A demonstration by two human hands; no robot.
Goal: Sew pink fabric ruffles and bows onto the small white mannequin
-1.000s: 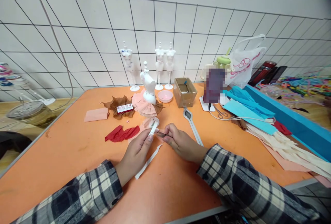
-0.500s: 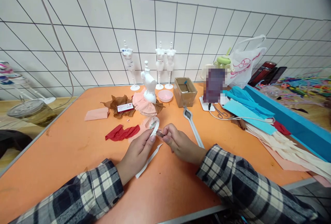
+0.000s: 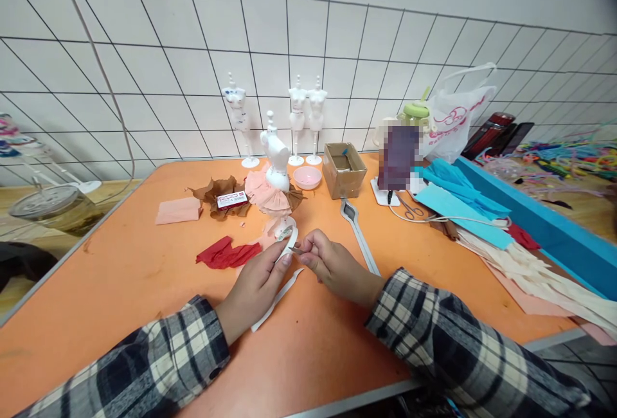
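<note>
My left hand [image 3: 258, 281] is closed on a curved white band [image 3: 293, 234], which looks like a roll of tape, pinched between thumb and fingers. From the other side, my right hand [image 3: 332, 262] pinches a small, thin, dark metallic piece [image 3: 296, 251], its tip against or very close to the band; its exact kind is too small to tell. Below the hands a loose white strip [image 3: 278, 302] lies on the orange table [image 3: 144, 315]. Red crepe paper [image 3: 226, 254] is left of my left hand, and pale pink paper lies partly hidden behind it.
A white mannequin torso [image 3: 276, 155] with a pink ruffled skirt stands behind the hands. Farther back are small mannequins [image 3: 236, 106], a pink bowl [image 3: 307, 178] and a cardboard box [image 3: 345, 180]. Grey tweezers [image 3: 359, 235], scissors [image 3: 412, 210] and coloured papers [image 3: 465, 212] lie to the right.
The view has shifted slightly. Both hands keep nearly the same pose, with a small movement of the metallic piece at the white band.
</note>
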